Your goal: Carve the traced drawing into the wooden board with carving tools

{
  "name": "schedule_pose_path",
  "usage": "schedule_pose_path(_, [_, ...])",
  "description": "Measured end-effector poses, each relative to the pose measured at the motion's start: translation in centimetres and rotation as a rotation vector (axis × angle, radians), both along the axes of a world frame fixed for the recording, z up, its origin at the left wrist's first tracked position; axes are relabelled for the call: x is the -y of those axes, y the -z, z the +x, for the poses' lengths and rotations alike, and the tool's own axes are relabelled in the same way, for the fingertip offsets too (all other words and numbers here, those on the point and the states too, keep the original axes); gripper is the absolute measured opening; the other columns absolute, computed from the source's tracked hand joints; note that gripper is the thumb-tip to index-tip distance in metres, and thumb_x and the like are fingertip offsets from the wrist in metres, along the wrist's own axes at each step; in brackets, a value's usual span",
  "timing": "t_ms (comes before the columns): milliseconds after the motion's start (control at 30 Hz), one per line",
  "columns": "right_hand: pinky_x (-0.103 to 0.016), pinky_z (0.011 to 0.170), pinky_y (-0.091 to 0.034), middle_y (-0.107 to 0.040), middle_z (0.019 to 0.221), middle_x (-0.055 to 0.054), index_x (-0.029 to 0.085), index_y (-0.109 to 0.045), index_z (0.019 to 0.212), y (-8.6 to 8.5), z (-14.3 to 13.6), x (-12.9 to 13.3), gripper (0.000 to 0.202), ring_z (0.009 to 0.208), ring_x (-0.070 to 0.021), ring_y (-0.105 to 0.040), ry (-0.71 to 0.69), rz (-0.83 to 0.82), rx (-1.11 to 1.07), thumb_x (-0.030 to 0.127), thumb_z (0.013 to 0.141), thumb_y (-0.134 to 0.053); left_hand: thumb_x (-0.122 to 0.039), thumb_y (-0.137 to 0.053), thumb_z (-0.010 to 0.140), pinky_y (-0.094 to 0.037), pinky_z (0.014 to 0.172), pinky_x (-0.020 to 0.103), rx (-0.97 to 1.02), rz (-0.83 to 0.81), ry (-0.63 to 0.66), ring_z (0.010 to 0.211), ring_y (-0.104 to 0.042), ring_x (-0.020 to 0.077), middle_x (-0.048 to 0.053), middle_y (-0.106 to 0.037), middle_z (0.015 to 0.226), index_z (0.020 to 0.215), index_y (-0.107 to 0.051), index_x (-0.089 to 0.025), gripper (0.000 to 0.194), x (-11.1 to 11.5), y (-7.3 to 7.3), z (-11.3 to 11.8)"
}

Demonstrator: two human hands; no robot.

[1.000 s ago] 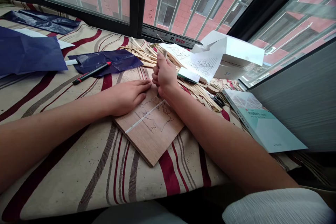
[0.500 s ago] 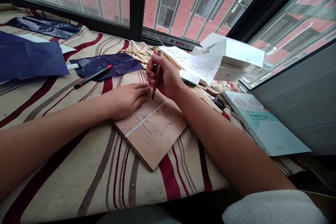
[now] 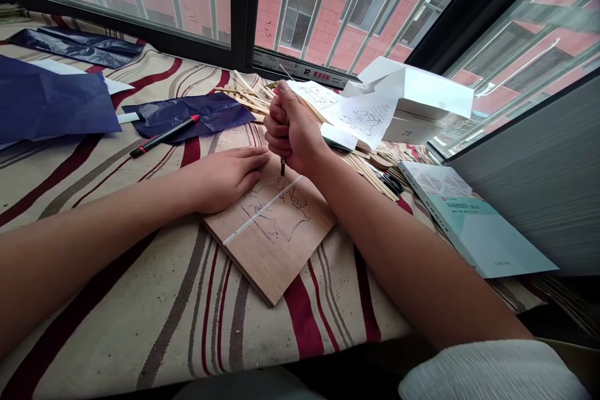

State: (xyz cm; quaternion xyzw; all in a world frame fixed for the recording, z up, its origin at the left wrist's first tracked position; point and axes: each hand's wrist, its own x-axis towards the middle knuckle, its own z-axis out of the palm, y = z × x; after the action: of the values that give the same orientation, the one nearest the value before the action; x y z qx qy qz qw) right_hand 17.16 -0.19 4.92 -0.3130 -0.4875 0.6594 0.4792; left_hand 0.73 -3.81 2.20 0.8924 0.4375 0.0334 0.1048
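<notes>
My left hand (image 3: 228, 178) lies flat on the far left part of a wooden board (image 3: 276, 269), fingers stretched out and close together. Dark line drawing covers the board's far half, crossed by a pale strip (image 3: 262, 211). My right hand (image 3: 296, 131) is wrapped in a fist round a carving tool (image 3: 282, 167), thumb on top. Only the tool's dark metal lower end shows below the fist; its handle is mostly hidden. The tip points down at the drawing's far edge, and I cannot tell whether it touches the wood.
Dark blue sheets (image 3: 197, 114) and a black-and-red pen (image 3: 164, 136) lie to the left on the striped cloth (image 3: 178, 319). Behind the right hand are thin wooden sticks (image 3: 244, 97), printed papers (image 3: 363, 115) and a white box (image 3: 422, 97). Black-handled scissors (image 3: 392, 184) and a book (image 3: 473, 219) lie right.
My right hand has turned, bringing the tool more upright and its tip slightly right along the drawing. The left hand and board have stayed in place.
</notes>
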Motion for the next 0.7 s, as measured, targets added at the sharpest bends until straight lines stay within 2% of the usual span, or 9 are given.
schedule_pose_path(267, [-0.022, 0.039, -0.008, -0.021, 0.05, 0.011, 0.024, -0.024, 0.067, -0.1, -0.6, 0.4, 0.065, 0.043, -0.0053, -0.009, 0.092, -0.005, 0.044, 0.069, 0.102, -0.055, -0.042, -0.024, 0.102, -0.028, 0.134, 0.042, 0.014, 0.0, -0.004, 0.158, -0.042, 0.0281, 0.008, -0.042, 0.173, 0.16, -0.049, -0.01, 0.071, -0.1, 0.1, 0.0])
schedule_pose_path(600, [-0.021, 0.039, -0.01, -0.024, 0.049, 0.011, 0.024, -0.028, 0.066, 0.0, -1.1, 0.7, 0.061, 0.041, -0.0049, -0.012, 0.085, 0.028, 0.039, 0.06, 0.103, -0.06, -0.044, -0.023, 0.102, -0.029, 0.134, 0.041, 0.041, 0.021, 0.008, 0.156, -0.045, 0.0271, 0.008, -0.045, 0.17, 0.156, -0.055, -0.011, 0.071, -0.2, 0.4, 0.0])
schedule_pose_path(700, [-0.021, 0.039, -0.009, -0.024, 0.049, 0.011, 0.023, -0.029, 0.067, 0.4, -0.9, 0.3, 0.058, 0.041, -0.0049, -0.011, 0.082, -0.016, 0.01, 0.057, 0.108, -0.053, -0.042, -0.025, 0.103, -0.029, 0.133, 0.041, 0.034, 0.025, -0.001, 0.156, -0.044, 0.0266, 0.007, -0.045, 0.171, 0.155, -0.055, -0.012, 0.068, -0.2, 0.4, 0.2])
